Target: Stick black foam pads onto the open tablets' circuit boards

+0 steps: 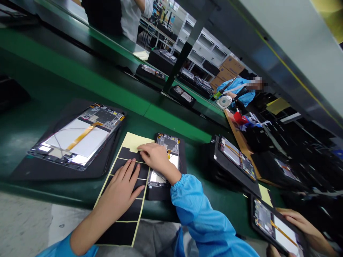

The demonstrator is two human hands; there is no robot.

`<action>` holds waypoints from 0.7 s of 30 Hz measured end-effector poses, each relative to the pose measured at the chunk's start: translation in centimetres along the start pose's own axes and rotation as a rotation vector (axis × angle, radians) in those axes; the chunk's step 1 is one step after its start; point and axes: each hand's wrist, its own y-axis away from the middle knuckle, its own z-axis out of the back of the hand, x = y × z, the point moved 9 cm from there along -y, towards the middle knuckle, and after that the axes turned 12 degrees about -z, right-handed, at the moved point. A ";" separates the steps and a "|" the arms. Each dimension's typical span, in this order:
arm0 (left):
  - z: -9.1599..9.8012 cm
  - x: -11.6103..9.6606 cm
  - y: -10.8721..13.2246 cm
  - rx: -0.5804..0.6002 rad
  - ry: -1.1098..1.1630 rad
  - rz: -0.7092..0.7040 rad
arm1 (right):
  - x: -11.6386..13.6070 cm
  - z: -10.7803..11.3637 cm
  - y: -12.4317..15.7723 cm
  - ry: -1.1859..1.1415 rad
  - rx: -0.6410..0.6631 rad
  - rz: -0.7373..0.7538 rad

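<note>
Over the top of the yellow-and-black sheet (130, 210), the right hand's (154, 157) grip was narrow; whether it pinched anything could not be told. The left hand (120, 189) lay flat, fingers spread, probably steadying the sheet, whose lower end overhung the counter (192, 160). Beside it, under the right wrist, an opened tablet (174, 159) rested on a dark pad (158, 195), likely for cushioning. Farther left lay another opened tablet (77, 134).

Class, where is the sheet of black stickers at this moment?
In the head view, the sheet lies left of centre under the left hand, beside the open tablet to its right, its lower end past the near edge of the green table.
</note>
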 end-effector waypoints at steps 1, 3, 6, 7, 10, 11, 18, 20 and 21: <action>0.1 0.0 0.0 -0.005 -0.004 -0.003 | 0.1 0.0 -0.1 0.006 0.000 -0.002; 0.2 -0.1 -0.1 -0.015 -0.019 -0.015 | 0.3 0.0 -0.2 0.021 0.006 0.007; 0.2 -0.2 0.0 -0.009 -0.021 -0.017 | 0.6 -0.3 -0.3 0.027 0.016 0.048; 0.1 -0.1 0.0 -0.002 -0.012 -0.009 | 0.7 -0.4 -0.3 0.022 0.016 0.060; -0.1 0.0 0.1 0.012 0.023 0.014 | 0.6 -0.5 -0.2 -0.002 0.005 0.073; -0.1 0.0 0.1 0.013 0.031 0.015 | 0.6 -0.5 -0.2 -0.011 -0.001 0.069; -0.1 0.0 0.1 0.017 0.029 0.022 | 0.3 0.1 -0.1 -0.129 -0.029 0.054; 0.0 0.1 0.0 0.017 0.020 0.014 | 0.2 0.5 0.2 -0.183 -0.038 0.061; 0.1 0.1 -0.1 0.013 0.013 0.006 | 0.0 0.7 0.4 -0.213 -0.043 0.063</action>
